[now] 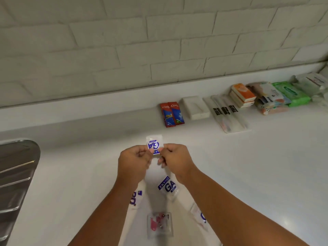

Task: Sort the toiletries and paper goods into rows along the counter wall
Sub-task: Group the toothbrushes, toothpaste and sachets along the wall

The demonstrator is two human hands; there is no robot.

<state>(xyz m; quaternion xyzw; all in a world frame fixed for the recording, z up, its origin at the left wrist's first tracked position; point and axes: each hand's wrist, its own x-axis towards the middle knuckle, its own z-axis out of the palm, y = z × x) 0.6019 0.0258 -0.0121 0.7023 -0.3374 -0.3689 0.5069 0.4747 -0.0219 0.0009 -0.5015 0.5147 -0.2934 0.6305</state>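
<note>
My left hand (133, 159) and my right hand (174, 158) together pinch a small white sachet with blue print (154, 144) above the white counter. Under my wrists lie more sachets: one with blue letters (167, 186), one half hidden by my left arm (135, 198), one by my right arm (201, 216). A clear pouch with red contents (159, 225) lies nearest me. Along the wall stand two red toothpaste boxes (171, 113), a white packet (196, 107), wrapped toothbrushes (226, 113), orange tissue packs (242, 95), wipes packs (271, 99) and a green wipes pack (292, 93).
A steel sink drainer (16, 174) fills the left edge. A white brick wall (142, 41) rises behind a raised ledge (88, 110). More pale packets (314, 82) sit at the far right end of the row.
</note>
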